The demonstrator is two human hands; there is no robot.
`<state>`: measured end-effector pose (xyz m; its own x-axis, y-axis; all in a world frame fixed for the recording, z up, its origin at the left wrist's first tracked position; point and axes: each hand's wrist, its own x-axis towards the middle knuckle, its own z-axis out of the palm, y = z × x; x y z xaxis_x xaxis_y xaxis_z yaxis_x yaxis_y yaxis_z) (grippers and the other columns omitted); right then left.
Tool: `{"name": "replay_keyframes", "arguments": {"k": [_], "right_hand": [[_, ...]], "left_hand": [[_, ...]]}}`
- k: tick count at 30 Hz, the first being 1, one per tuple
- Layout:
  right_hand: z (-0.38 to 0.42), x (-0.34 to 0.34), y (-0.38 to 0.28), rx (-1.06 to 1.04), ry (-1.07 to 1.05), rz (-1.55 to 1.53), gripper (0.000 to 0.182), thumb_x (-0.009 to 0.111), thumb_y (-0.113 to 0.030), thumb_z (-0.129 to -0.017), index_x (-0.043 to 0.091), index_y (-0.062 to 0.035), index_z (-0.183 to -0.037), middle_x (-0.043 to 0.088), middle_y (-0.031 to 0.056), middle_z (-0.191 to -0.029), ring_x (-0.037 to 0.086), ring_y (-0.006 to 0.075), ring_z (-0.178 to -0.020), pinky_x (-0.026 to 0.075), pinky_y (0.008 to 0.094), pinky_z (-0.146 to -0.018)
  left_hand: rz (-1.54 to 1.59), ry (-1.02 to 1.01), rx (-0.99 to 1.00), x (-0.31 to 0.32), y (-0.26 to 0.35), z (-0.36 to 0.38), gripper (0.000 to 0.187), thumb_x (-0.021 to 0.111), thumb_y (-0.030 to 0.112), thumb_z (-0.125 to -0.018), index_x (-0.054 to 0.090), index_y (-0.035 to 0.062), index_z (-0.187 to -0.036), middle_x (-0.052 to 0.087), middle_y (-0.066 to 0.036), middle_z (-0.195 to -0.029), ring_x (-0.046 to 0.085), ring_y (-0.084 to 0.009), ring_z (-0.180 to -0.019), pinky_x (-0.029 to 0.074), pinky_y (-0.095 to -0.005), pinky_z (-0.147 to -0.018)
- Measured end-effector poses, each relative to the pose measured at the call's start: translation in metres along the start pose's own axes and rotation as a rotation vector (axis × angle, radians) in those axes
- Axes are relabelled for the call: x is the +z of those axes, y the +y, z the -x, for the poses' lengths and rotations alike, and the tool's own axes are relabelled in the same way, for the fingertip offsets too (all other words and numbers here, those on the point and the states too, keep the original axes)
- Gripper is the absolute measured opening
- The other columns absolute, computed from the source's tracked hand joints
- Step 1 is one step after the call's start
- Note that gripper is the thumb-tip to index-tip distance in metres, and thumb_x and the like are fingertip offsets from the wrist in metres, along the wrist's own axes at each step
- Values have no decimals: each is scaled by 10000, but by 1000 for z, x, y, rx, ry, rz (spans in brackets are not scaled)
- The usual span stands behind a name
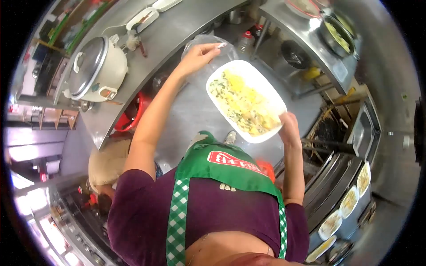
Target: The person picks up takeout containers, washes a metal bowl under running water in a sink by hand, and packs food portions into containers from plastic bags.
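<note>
Diagonally, white dish (261,78), long axis toward lower right

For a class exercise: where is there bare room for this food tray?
For the food tray, the left counter is bare between the white containers and its aisle edge; the right table has a smaller patch beside the pan. Crowded: around the rice cooker and along the filled plates.

The white dish (256,73) hides some of your right hand's (289,128) fingers. Beside it, your left hand's (199,58) whitish speck (221,45) is unidentifiable; beyond it, a red-rimmed bowl (303,6) is cropped.
</note>
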<state>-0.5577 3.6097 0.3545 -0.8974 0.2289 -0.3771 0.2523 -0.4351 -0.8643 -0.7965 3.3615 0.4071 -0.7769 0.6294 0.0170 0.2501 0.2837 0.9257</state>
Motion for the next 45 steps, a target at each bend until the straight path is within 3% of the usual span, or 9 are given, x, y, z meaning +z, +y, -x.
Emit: {"name": "replay_keyframes", "arguments": {"k": [3, 12, 17, 21, 27, 30, 36, 39, 45], "right_hand": [[-60, 35, -32, 37, -90, 31, 305, 473, -111, -709, 538, 117, -902, 586, 121, -846, 557, 181, -764, 426, 266, -705], [-287, 139, -77, -87, -235, 604, 311, 455, -204, -757, 581, 67, -841, 603, 166, -755, 587, 237, -692, 466, 332, -607], [-403, 239, -153, -768, -116, 1736, 251, 433, -175, -750, 590, 20, -747, 599, 205, -725, 608, 297, -683, 484, 381, -601], [-452, 331, -188, -848, -202, 2006, 175, 488, -145, -718, 635, -52, -734, 621, 142, -767, 613, 272, -737, 485, 368, -633], [-562, 403, -138, -1033, -478, 2107, 173, 475, -94, -722, 641, -59, -758, 624, 127, -785, 614, 257, -740, 488, 368, -618], [-602, 429, -121, -867, -549, 2197, 179, 480, -107, -718, 640, -58, -782, 618, 137, -853, 606, 253, -796, 481, 371, -637], [-614, 460, -87, -1216, -934, 2000, 202, 495, -142, -714, 645, -50, -814, 615, 159, -868, 601, 269, -824, 479, 372, -675], [-608, 480, -72, -833, -1003, 2036, 223, 506, -172, -685, 643, -36, -795, 614, 174, -830, 603, 287, -798, 476, 390, -667], [-654, 496, -86, -885, -1212, 2021, 239, 495, -177, -709, 627, -54, -864, 616, 143, -853, 598, 286, -810, 470, 405, -655]], "left_hand": [[57, 83, 90, -9, -6, -10, 344, 510, 268, -833, 538, 73, -1116, 611, -30, -950, 537, -96, -760, 440, -237, -718], [210, 162, 61, 7, -38, -84, 327, 488, 244, -841, 531, 65, -1112, 580, -33, -740, 527, -92, -642, 419, -218, -591], [773, 449, -54, -90, -58, -154, 353, 444, 193, -859, 449, 110, -1202, 482, 17, -634, 423, -60, -552, 358, -180, -531], [980, 507, -47, -159, -70, -197, 414, 428, 165, -857, 356, 123, -1262, 452, 6, -677, 402, -99, -594, 349, -209, -579], [1322, 628, -115, -188, -134, -236, 433, 424, 142, -843, 334, 167, -1265, 455, 13, -709, 424, -101, -620, 356, -224, -579], [1376, 682, -159, -192, -161, -235, 399, 406, 147, -856, 348, 202, -1247, 466, 15, -726, 442, -95, -602, 375, -248, -583], [1464, 866, -89, -204, -173, -244, 410, 403, 143, -849, 345, 205, -1250, 461, 20, -743, 435, -87, -634, 379, -246, -597], [1457, 989, -95, -209, -177, -240, 419, 413, 145, -846, 340, 197, -1255, 461, 19, -743, 433, -91, -636, 381, -247, -600], [1499, 1179, -72, -203, -169, -257, 425, 432, 141, -840, 334, 155, -1254, 475, 17, -749, 448, -95, -654, 388, -242, -610]]}}
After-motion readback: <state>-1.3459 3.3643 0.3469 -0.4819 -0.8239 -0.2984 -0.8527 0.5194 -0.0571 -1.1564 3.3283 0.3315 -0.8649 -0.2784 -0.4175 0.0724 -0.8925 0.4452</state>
